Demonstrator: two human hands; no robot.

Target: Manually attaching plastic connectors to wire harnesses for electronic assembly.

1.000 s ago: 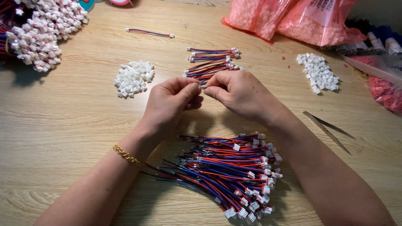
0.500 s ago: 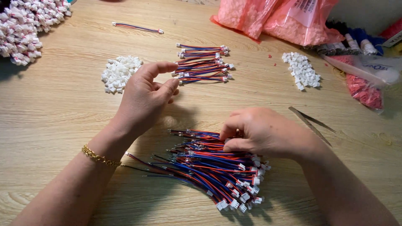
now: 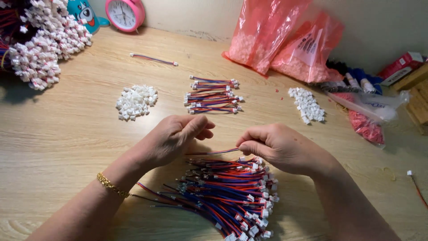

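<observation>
Wooden table [image 3: 67,147]: right hand [image 3: 281,147] pinches wire [image 3: 218,151], left hand [image 3: 176,138] loosely curled, empty, beside it.

— What is held up there?
— A thin red-and-blue wire lead [image 3: 213,151], level, pinched at its right end, just below frame centre.
— And beneath it?
— A fanned pile of like leads [image 3: 223,196] with white plugs, lower centre on the surface [image 3: 67,143].

L hand [image 3: 176,136] & R hand [image 3: 278,147] raised side by side, fingers pinched.
</observation>
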